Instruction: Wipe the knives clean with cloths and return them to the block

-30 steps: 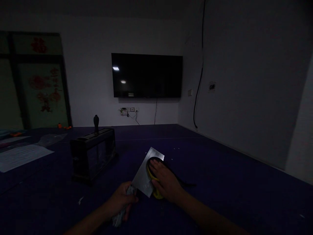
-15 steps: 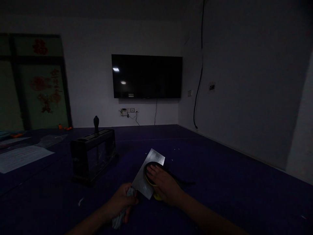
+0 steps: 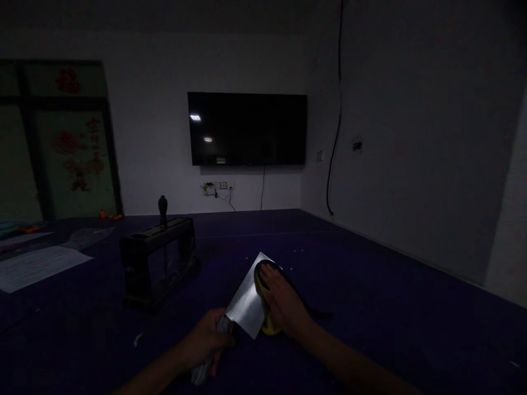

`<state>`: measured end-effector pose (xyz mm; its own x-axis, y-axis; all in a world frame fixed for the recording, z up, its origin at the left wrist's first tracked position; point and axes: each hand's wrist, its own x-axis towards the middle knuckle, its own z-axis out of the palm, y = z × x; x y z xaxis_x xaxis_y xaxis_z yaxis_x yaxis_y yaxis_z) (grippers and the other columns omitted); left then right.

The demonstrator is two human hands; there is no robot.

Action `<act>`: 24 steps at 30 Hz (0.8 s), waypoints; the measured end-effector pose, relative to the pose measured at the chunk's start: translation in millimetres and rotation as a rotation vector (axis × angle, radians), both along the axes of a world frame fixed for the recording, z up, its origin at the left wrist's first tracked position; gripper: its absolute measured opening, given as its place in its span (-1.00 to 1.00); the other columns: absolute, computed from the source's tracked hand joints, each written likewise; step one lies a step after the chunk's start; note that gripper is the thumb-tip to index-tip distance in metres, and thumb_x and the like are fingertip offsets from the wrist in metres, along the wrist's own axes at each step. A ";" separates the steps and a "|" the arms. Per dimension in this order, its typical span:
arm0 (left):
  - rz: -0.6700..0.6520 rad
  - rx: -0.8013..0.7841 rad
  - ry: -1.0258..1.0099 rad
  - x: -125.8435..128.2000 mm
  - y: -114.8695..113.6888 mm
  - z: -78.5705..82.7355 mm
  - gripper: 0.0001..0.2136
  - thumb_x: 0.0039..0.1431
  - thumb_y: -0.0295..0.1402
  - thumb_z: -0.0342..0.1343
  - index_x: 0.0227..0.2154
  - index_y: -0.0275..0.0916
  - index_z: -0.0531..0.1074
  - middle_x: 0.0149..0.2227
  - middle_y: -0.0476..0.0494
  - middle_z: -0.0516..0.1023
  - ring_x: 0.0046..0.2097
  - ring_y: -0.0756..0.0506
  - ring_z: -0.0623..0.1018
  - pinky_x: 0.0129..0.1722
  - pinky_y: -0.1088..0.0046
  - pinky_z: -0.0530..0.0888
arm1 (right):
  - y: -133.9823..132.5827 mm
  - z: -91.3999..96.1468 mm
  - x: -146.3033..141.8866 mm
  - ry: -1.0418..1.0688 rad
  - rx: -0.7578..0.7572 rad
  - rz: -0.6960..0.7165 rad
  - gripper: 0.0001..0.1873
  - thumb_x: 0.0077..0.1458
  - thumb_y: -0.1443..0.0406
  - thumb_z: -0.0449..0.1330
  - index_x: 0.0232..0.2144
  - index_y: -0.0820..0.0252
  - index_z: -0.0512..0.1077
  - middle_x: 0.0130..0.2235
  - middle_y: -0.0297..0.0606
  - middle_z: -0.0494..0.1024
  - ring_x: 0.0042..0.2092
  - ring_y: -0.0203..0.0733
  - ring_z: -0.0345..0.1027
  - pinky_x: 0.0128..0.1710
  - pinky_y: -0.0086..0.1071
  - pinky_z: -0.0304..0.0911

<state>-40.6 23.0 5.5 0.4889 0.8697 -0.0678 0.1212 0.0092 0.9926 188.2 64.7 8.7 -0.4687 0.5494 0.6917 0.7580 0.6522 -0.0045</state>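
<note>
A cleaver (image 3: 246, 307) with a broad, shiny rectangular blade is held tilted low over the dark purple floor. My left hand (image 3: 209, 337) is wrapped round its greyish handle, whose surface looks covered or worn. On the blade's right side lies a black-and-yellow cloth (image 3: 269, 325), partly hidden under my fingers; a dark strip trails from it to the right. My right hand (image 3: 284, 299) presses the cloth against the blade near its far end, fingers together. Left of the blade stands a black knife block (image 3: 135, 269) with see-through sides and a dark handle (image 3: 163, 206) sticking up from its top.
Papers (image 3: 39, 269) and a clear plastic bag (image 3: 88, 237) lie on the floor at the left. White scraps (image 3: 138, 339) are scattered about. A television (image 3: 247, 129) hangs on the far wall, and a black cable (image 3: 335, 142) runs down the right wall. The room is dim.
My right hand has slid the cloth up along the blade towards its far end, baring more of the near part. My left hand keeps its hold on the handle, the cleaver shifting slightly.
</note>
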 end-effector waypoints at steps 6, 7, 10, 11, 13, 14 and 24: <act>0.009 0.011 0.020 1.9 -1.7 0.7 -0.78 -0.23 -0.42 0.07 -0.44 -0.21 0.19 -0.76 0.20 0.26 -0.80 0.09 0.24 -0.82 0.66 0.21 | 7.7 -1.2 5.3 0.080 -0.006 -0.080 -0.43 0.23 0.31 -0.17 0.24 0.25 -0.23 0.25 -0.11 -0.02 0.26 -0.08 -0.22 0.17 -0.04 -0.04; 0.007 0.010 0.019 2.1 -2.2 0.9 -0.78 -0.22 -0.42 0.07 -0.43 -0.21 0.19 -0.77 0.20 0.25 -0.80 0.09 0.24 -0.82 0.66 0.21 | 8.7 -1.3 6.2 0.086 -0.009 -0.084 -0.43 0.23 0.30 -0.18 0.24 0.25 -0.24 0.26 -0.10 -0.03 0.26 -0.08 -0.24 0.17 -0.03 -0.05; -0.006 0.006 0.020 2.0 -2.5 0.6 -0.79 -0.21 -0.44 0.07 -0.43 -0.21 0.19 -0.77 0.20 0.25 -0.80 0.11 0.22 -0.81 0.67 0.20 | 10.9 -1.7 8.2 0.077 -0.019 -0.092 -0.43 0.24 0.29 -0.20 0.24 0.29 -0.24 0.26 -0.08 -0.04 0.27 -0.08 -0.27 0.18 -0.03 -0.06; -0.007 0.005 0.015 1.7 -2.0 -0.1 -0.79 -0.21 -0.44 0.07 -0.43 -0.22 0.20 -0.76 0.20 0.25 -0.80 0.11 0.22 -0.81 0.67 0.20 | 11.2 -1.9 8.5 0.067 -0.022 -0.093 -0.43 0.24 0.29 -0.20 0.24 0.30 -0.23 0.26 -0.08 -0.04 0.27 -0.08 -0.28 0.18 -0.03 -0.07; 0.001 0.003 -0.003 1.0 -0.4 -2.5 -0.78 -0.21 -0.44 0.08 -0.43 -0.22 0.20 -0.74 0.20 0.26 -0.80 0.11 0.23 -0.80 0.67 0.20 | 10.7 -1.9 8.3 0.044 -0.026 -0.092 -0.44 0.24 0.28 -0.20 0.24 0.33 -0.20 0.25 -0.07 -0.03 0.27 -0.09 -0.28 0.19 -0.03 -0.08; 0.007 0.000 -0.006 0.5 0.5 -3.9 -0.78 -0.21 -0.44 0.09 -0.43 -0.22 0.20 -0.73 0.20 0.26 -0.79 0.11 0.24 -0.80 0.67 0.20 | 9.7 -1.7 7.8 0.033 -0.028 -0.091 -0.45 0.24 0.28 -0.20 0.23 0.34 -0.18 0.25 -0.07 -0.02 0.27 -0.09 -0.28 0.19 -0.04 -0.09; 0.007 -0.017 0.008 3.1 -1.9 1.2 -0.78 -0.23 -0.43 0.10 -0.46 -0.22 0.19 -0.75 0.20 0.25 -0.80 0.10 0.24 -0.81 0.65 0.22 | -21.2 9.1 -8.2 -0.230 -0.075 0.134 -0.46 0.20 0.32 -0.12 0.21 0.34 -0.06 0.26 -0.14 -0.07 0.27 -0.14 -0.31 0.22 -0.15 -0.12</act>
<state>-37.6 21.2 6.7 0.4825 0.8716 -0.0866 0.1295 0.0268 0.9912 180.0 43.5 17.8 -0.6806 0.5179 0.5183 0.6517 0.7512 0.1052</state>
